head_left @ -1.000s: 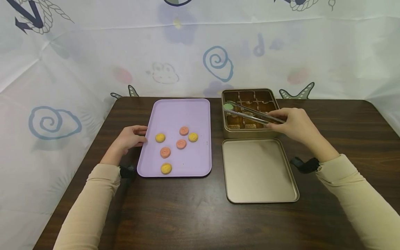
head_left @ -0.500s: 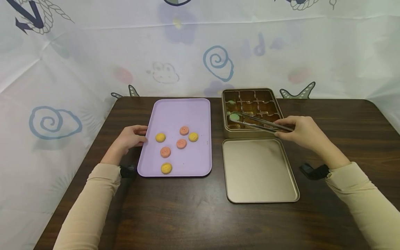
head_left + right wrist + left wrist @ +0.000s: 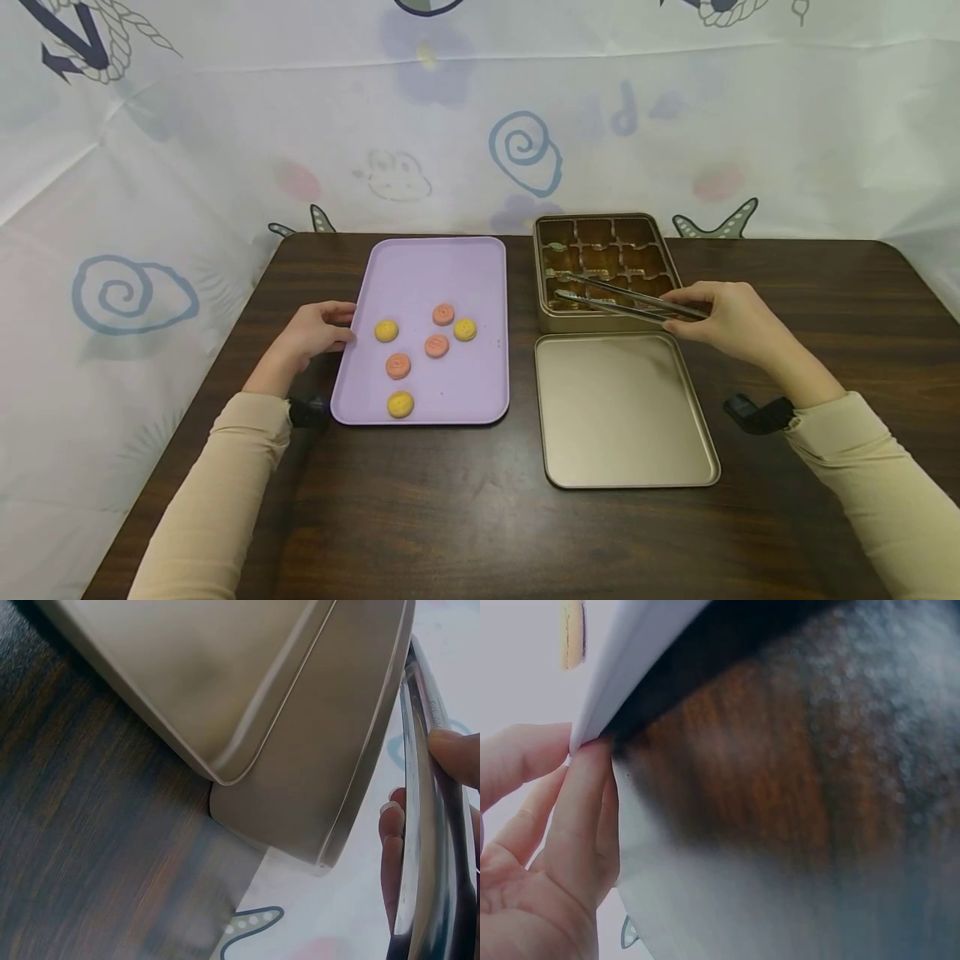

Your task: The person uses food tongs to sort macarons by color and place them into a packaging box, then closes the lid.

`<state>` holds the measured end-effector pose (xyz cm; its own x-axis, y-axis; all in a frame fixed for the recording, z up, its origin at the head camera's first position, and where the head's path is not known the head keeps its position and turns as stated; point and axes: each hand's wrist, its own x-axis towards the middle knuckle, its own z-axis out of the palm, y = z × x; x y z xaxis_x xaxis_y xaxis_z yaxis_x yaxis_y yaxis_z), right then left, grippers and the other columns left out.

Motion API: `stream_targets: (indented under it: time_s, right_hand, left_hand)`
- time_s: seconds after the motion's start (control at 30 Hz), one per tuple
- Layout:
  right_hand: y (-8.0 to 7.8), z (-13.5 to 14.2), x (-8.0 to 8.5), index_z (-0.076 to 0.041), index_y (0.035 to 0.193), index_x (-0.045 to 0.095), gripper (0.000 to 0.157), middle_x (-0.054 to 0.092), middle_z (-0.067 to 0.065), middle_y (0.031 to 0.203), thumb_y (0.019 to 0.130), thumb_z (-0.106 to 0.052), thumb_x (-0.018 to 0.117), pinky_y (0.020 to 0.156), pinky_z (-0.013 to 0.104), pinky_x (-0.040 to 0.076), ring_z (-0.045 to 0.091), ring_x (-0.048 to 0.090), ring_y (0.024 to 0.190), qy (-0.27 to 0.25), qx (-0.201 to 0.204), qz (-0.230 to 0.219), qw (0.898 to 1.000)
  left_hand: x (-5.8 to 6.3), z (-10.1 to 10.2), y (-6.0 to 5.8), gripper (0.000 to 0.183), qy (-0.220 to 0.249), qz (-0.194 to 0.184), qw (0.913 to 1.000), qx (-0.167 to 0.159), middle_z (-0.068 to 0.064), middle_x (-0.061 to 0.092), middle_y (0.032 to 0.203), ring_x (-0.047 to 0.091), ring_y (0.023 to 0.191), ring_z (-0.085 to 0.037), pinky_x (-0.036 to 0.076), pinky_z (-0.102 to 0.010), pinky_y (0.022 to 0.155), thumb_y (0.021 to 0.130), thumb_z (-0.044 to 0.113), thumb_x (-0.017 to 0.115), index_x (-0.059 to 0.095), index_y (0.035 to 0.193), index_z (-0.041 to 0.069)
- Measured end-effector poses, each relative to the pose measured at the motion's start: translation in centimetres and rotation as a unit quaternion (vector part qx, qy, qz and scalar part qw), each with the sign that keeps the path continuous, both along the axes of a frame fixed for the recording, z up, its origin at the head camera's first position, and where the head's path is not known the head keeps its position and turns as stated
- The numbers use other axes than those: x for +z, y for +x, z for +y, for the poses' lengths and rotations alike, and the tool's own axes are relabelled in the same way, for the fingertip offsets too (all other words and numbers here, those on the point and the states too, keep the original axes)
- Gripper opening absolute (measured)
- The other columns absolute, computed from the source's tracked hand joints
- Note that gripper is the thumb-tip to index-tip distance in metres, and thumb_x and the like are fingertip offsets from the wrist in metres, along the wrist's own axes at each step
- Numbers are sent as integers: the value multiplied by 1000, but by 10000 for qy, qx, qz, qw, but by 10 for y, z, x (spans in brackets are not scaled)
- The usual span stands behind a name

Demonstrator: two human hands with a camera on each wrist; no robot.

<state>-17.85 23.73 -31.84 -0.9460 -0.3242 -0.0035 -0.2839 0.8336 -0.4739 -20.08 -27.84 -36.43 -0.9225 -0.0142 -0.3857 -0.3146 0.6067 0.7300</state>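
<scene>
My left hand (image 3: 315, 329) pinches the left edge of a lilac tray (image 3: 435, 267), thumb and fingers meeting at the rim in the left wrist view. Three yellow cookies (image 3: 400, 405) and three pink cookies (image 3: 437, 347) lie on the tray. In my right hand (image 3: 727, 317) I hold metal tongs (image 3: 637, 297), also seen close up in the right wrist view. Their tips are spread above the front-left compartment of a gold tin (image 3: 600, 322) with a brown divided insert. Green slivers (image 3: 555, 247) show in the tin's left column; the cookie last held by the tongs is hidden.
A gold lid (image 3: 626, 408) lies flat in front of the tin, close to its front wall. The dark wooden table (image 3: 465, 517) extends forward and to the right. A printed white cloth (image 3: 450, 125) hangs behind the table's far edge.
The tongs have moved toward the front of the tin with a green cookie, then spread and let it go in the front-left compartment. The left hand and tray have stayed put.
</scene>
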Motion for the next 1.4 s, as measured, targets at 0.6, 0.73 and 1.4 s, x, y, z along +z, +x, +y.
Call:
stream_targets:
  time_s: [0.6, 0.73, 1.4]
  right_hand:
    - [2, -13, -1, -6, 130, 57, 50, 56, 26, 131, 88, -30, 68, 92, 57, 48, 42, 53, 119, -328, -118, -323, 9989]
    - [4, -27, 1, -5, 130, 58, 49, 57, 25, 132, 87, -26, 69, 95, 57, 47, 41, 52, 122, -320, 31, -333, 9989]
    - [11, -84, -16, -2, 119, 66, 38, 67, 20, 117, 84, -17, 70, 80, 42, 55, 32, 66, 100, -75, 819, 29, 9966]
  left_hand:
    - [1, 1, 0, 56, -30, 17, 10000, -60, -29, 39, 146, 52, 123, -41, 47, -44, 102, 92, 0, 52, 35, 145, -3]
    - [0, 1, 0, 55, -44, 51, 9999, -101, -29, 39, 145, 52, 123, -40, 47, -44, 102, 92, 2, 53, 35, 144, -3]
    - [-1, 11, -6, 55, 124, 79, 9998, -97, -28, 41, 145, 51, 123, -38, 47, -44, 103, 93, 2, 51, 34, 145, -3]
